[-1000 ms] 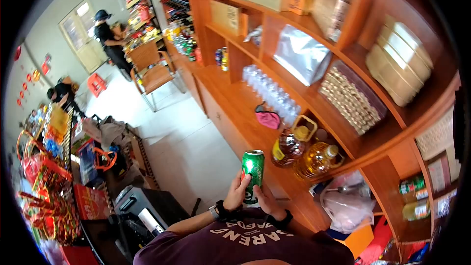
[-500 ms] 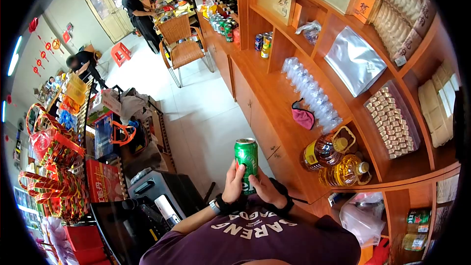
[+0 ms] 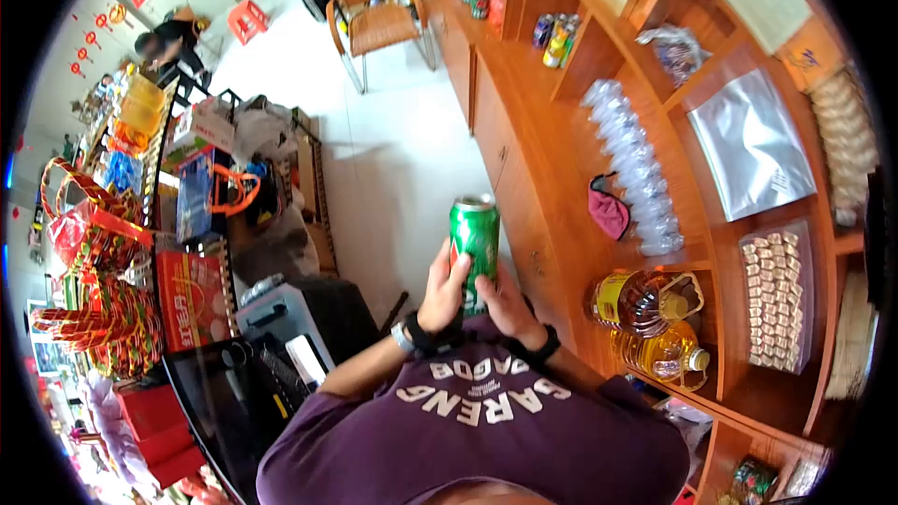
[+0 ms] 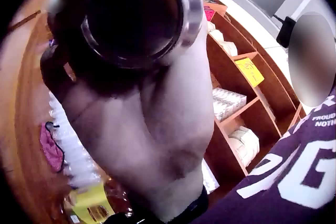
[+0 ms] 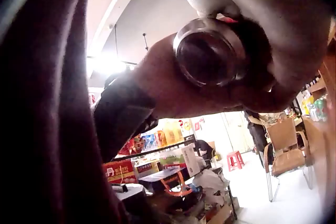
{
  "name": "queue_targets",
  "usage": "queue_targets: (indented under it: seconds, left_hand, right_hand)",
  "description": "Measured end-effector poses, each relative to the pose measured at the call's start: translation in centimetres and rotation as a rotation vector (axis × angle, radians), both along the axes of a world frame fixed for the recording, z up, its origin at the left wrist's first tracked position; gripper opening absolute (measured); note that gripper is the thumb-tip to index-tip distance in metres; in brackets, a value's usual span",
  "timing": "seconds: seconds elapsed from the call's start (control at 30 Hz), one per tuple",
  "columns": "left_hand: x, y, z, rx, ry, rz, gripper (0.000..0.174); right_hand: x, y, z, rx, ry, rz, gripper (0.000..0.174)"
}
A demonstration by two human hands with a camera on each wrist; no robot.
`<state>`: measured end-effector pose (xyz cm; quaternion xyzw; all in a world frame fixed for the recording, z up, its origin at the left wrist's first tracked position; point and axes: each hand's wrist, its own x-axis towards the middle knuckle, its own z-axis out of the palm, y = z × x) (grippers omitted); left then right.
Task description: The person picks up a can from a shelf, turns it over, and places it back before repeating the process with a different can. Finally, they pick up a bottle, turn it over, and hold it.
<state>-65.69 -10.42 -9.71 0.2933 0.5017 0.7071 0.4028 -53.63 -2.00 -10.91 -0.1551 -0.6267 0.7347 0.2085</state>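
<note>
A green drink can [image 3: 475,229] is held upright between both hands, out in front of the purple shirt. On its left side my left hand [image 3: 443,292] grips it, thumb lying across the front. My right hand [image 3: 511,307] holds the opposite side, its thumb also on the front near the lower part. The fingers behind the can are mostly hidden. From below, the can's round metal base [image 4: 134,22] shows in the left wrist view, and the same can [image 5: 207,56] appears between the hands in the right wrist view.
To the right runs a wooden shelf unit [image 3: 552,178] with clear plastic bottles [image 3: 641,168], a pink eye mask [image 3: 609,208] and oil jugs [image 3: 641,304]. At left are a black case [image 3: 309,318] and decorated baskets [image 3: 98,318]. A wicker chair [image 3: 379,14] and another person [image 3: 176,45] are farther off.
The head view has turned toward the right and downward, so the room's far end slides up. Both hands keep hold of the can, which appears slightly higher in view.
</note>
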Motion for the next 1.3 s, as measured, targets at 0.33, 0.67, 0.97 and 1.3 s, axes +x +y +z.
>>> queue_targets:
  seconds: [0.33,0.67,0.97,1.3]
  left_hand:
    - [-9.3,8.5,2.3,-0.128,0.082,0.065,0.049]
    - [-18.0,15.6,1.3,-0.250,0.089,0.008,0.053]
    - [-21.6,19.1,1.0,-0.340,0.255,-0.029,0.060]
    - [-28.3,21.8,-1.4,-0.366,0.437,-0.004,0.065]
  right_hand:
    - [-9.6,10.7,0.4,0.005,-0.006,0.139,0.055]
    - [-17.9,21.8,-3.1,0.387,-0.100,0.363,0.073]
    - [-21.8,25.7,-5.4,0.298,-0.184,0.468,0.091]
    - [-28.2,28.3,-8.1,0.376,-0.180,0.325,0.074]
